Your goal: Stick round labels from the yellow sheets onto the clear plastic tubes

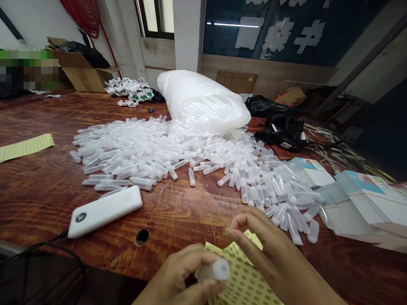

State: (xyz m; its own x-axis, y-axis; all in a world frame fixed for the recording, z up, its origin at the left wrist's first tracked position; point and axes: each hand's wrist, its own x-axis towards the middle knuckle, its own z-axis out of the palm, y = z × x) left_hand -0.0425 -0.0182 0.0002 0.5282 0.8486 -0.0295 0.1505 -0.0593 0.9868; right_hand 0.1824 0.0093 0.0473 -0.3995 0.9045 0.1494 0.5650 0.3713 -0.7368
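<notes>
Wooden bench (181,216), window (164,17) lay beyond left hand (179,273), which pinched frosted tube (216,270); right hand (270,243) curled over yellow sheet (249,281), grip unclear.

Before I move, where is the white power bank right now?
In the head view, the white power bank lies on the table's left side, just nearer than the tube pile and beyond the round hole.

Power bank (105,212): white, cabled
Hose (83,17): red, coiled
Carton (83,73): open, holding black plastic (85,51)
Window (155,19): dark-framed
</notes>
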